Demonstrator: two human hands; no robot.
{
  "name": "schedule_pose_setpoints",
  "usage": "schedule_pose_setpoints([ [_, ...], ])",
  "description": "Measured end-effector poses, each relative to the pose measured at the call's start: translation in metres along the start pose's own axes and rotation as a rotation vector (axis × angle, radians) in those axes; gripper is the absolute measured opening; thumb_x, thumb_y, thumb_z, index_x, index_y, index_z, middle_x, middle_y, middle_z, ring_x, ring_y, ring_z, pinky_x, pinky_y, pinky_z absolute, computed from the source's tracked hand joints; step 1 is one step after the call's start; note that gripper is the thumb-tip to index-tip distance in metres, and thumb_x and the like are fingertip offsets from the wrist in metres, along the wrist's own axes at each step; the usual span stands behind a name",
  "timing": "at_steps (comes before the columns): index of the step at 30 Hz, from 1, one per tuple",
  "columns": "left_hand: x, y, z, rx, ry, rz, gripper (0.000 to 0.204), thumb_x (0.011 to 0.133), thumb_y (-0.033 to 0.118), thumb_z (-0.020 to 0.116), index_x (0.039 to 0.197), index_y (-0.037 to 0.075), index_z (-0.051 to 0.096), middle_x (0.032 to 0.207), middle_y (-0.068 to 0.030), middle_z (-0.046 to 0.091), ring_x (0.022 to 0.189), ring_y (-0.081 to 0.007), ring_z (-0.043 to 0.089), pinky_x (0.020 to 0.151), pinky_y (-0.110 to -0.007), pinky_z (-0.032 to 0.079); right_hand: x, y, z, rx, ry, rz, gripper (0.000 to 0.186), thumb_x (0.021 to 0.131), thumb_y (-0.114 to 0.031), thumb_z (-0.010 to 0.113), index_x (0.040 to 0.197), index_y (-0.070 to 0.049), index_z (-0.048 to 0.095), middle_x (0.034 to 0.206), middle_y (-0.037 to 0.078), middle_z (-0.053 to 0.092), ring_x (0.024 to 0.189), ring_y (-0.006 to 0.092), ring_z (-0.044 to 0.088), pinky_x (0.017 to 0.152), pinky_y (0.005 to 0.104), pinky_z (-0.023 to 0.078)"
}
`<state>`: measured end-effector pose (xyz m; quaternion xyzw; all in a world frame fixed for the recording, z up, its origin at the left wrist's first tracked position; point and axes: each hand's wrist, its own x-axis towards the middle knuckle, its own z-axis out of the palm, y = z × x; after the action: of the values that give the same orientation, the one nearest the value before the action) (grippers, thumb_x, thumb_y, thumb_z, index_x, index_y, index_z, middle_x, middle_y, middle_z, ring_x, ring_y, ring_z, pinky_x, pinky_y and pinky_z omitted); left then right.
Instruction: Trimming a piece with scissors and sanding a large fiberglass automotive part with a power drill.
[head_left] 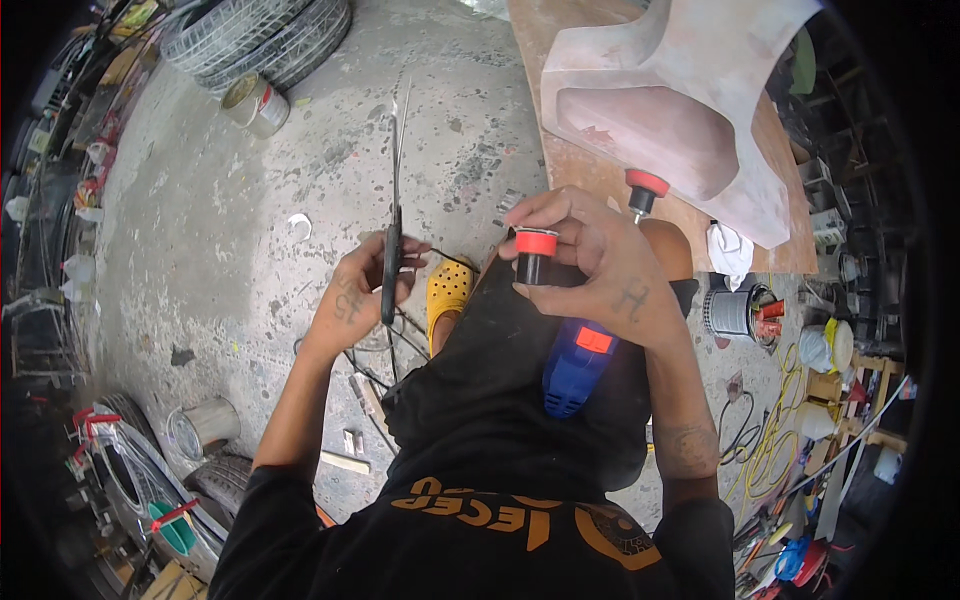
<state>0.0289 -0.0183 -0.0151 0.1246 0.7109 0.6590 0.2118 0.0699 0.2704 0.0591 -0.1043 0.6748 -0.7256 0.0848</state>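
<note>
1. A blue power tool (574, 362) is rested on the lap, over the black shorts (490, 380). Its red-capped end (536, 243) is pointed up.
2. The right hand (590, 262) is wrapped around the top of the tool, and the grip is closed on it just under the red cap.
3. A long thin saw blade (396, 180) is held in the left hand (365, 290). The grip there is closed on its dark lower end, and the shiny part is pointed up and away.
4. The blade is kept well apart from the tool, so it is not yet joined to it. That part looks left to do.
5. A second red-topped piece (645, 190) is seen just behind the right hand.
6. A big pink moulded piece (690, 90) is laid on a board (575, 165) on the concrete floor (250, 220), untouched.
7. A yellow shoe (449, 290) is seen between the two hands.
</note>
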Motion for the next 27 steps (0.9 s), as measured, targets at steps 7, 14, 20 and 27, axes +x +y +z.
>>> schedule_pose_setpoints([
  [7,0.015,-0.270,-0.096,0.656,0.251,-0.359,0.044,0.090,0.036,0.065,0.073,-0.003,0.074,0.059,-0.0149,0.070,0.056,-0.0261,0.073,0.060,-0.038,0.057,-0.014,0.008,-0.001,-0.597,0.197,-0.361,0.048,0.076,-0.003,0.084,0.117,-0.007,0.059,0.121,0.011,0.061,0.112,0.0325,0.060,0.095,0.0387,0.051],
  [14,0.040,-0.338,-0.086,0.532,0.553,-0.681,0.047,0.080,0.028,0.079,0.099,-0.014,0.068,0.078,-0.0227,0.072,0.054,-0.0277,0.073,0.047,-0.037,0.058,-0.053,-0.002,-0.029,-0.585,0.326,-0.428,0.045,0.081,-0.009,0.084,0.119,-0.007,0.060,0.119,0.008,0.060,0.106,0.0245,0.063,0.087,0.0363,0.055],
  [20,0.034,-0.379,-0.142,1.113,0.334,-0.586,0.061,0.075,0.036,0.086,0.099,-0.016,0.062,0.099,-0.0333,0.072,0.083,-0.0433,0.075,0.075,-0.047,0.061,-0.104,0.015,-0.045,-0.371,0.786,-0.422,0.048,0.079,-0.007,0.087,0.121,-0.007,0.063,0.118,0.008,0.070,0.098,0.0206,0.069,0.090,0.0307,0.056],
  [27,0.085,-0.208,-0.052,0.512,0.369,0.009,0.041,0.099,0.030,0.070,0.102,-0.011,0.070,0.091,-0.0185,0.075,0.087,-0.0265,0.072,0.080,-0.040,0.056,-0.143,0.044,-0.060,-0.164,0.958,-0.326,0.041,0.090,0.006,0.074,0.126,-0.002,0.055,0.116,0.011,0.070,0.108,0.0160,0.068,0.090,0.0285,0.056],
])
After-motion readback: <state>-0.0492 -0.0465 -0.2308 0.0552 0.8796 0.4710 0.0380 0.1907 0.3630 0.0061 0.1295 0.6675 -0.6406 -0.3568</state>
